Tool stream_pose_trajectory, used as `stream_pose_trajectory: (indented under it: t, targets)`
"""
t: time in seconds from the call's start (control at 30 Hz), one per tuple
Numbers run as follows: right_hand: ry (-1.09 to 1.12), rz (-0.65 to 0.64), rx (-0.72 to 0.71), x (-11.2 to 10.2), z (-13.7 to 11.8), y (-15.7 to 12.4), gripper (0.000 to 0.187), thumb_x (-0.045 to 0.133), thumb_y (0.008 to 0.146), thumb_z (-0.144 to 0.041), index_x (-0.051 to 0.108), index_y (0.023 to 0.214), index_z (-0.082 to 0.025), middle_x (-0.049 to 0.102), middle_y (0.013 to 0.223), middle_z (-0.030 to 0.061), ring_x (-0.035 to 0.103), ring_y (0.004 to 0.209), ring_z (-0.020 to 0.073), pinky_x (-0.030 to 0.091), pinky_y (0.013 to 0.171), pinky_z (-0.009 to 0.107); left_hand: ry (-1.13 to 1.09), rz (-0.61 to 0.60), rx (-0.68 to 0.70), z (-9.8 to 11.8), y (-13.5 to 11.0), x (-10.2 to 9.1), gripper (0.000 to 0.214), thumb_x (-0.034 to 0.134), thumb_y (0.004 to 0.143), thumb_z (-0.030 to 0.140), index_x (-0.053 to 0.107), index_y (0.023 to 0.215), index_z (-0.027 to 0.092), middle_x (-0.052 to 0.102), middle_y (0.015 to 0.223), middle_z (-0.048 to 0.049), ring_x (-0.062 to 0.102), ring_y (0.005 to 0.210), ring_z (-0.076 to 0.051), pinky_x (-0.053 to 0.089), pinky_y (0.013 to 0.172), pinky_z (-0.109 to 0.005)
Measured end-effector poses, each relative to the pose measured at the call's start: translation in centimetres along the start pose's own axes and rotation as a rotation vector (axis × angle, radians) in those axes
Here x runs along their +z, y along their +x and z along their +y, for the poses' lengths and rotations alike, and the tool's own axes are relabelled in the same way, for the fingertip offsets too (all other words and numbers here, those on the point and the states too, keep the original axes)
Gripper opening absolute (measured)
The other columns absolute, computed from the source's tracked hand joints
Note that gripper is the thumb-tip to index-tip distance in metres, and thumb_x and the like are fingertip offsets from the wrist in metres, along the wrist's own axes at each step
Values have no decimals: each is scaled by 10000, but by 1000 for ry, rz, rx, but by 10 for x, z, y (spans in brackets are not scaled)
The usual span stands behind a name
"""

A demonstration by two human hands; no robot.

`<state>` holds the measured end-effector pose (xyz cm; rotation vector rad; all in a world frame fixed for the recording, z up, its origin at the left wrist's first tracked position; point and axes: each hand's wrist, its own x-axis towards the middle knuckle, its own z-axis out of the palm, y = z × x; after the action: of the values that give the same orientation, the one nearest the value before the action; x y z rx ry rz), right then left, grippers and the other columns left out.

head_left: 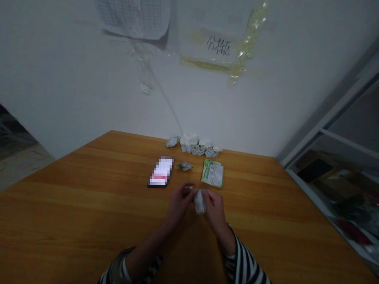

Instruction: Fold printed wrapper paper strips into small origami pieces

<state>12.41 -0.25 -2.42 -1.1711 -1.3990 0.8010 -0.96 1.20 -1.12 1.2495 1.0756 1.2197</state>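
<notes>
Phone [161,172] taken as landmark: face up on the wooden bench [112,189], display pixelated. Small printed packet [199,202] lies nearer the wearer than the phone and to its right, between two bare hands.

Right hand [213,203]: grip pinching the packet's upper right edge, thumb on top. Left hand [178,201]: grip appears to pinch the upper left corner, thumb tip close to the other thumb; fingertips behind are hidden. Packet's lower end hangs free of both; contact with the bench cannot be told.

Handling, my judgement: thin stuff, apt to crease or slip. Best let the right pinch steady it while the left works the edge in small, even moves, thumbs close together. A hard tug could tear it askew. Wrists low, work squared to the body.

Surroundings: small folded piece [185,166] just right of the phone; flat printed sheets [212,173] farther right; row of crumpled bundles [201,148] beyond the phone, rightward. Worth keeping the left knuckles clear of the folded piece.
</notes>
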Motion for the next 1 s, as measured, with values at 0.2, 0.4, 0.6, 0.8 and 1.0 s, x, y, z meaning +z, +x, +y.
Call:
stream_pose_trajectory:
  t: [0.2, 0.4, 0.6, 0.8, 1.0]
  targets:
    - [227, 170, 89, 17, -5, -9, 342, 505, 869, -435, 643, 751, -145, 599, 750, 39, 536, 683, 161, 451, 600, 243, -92, 42, -46, 2, 0, 1, 251, 667, 716, 371, 661, 820, 143, 711, 707, -52, 656, 634, -184, 519, 584, -270]
    - [284, 204, 70, 22, -6, -11, 316, 527, 860, -414, 688, 869, -143, 660, 910, 75, 605, 839, 208, 493, 746, 306, 21, 96, 48, 3, -5, 5, 282, 618, 760, 368, 645, 944, 156, 675, 697, -26, 616, 604, -159, 475, 552, -238]
    - [282, 292, 46, 22, -4, -13, 369, 499, 882, -414, 680, 1053, -141, 645, 1120, 125, 587, 1039, 237, 453, 906, 364, 77, -67, 66, -1, -3, 4, 311, 593, 774, 436, 663, 744, 134, 639, 648, -33, 561, 586, -152, 433, 537, -232]
    - [352, 352, 116, 25, 0, -15, 426, 495, 870, -455, 653, 1123, -150, 663, 1125, 121, 603, 1048, 248, 475, 886, 382, -3, -175, -25, 0, -2, 3, 339, 603, 750, 465, 637, 677, 136, 575, 571, -4, 521, 526, -135, 421, 507, -225]
    - [355, 203, 80, 13, -7, -11, 376, 532, 862, -412, 672, 1105, -161, 664, 1115, 106, 585, 1053, 246, 458, 893, 369, 97, -143, -19, 6, 2, -9, 322, 577, 759, 445, 607, 585, 176, 470, 436, 37, 413, 391, -107, 312, 381, -201]
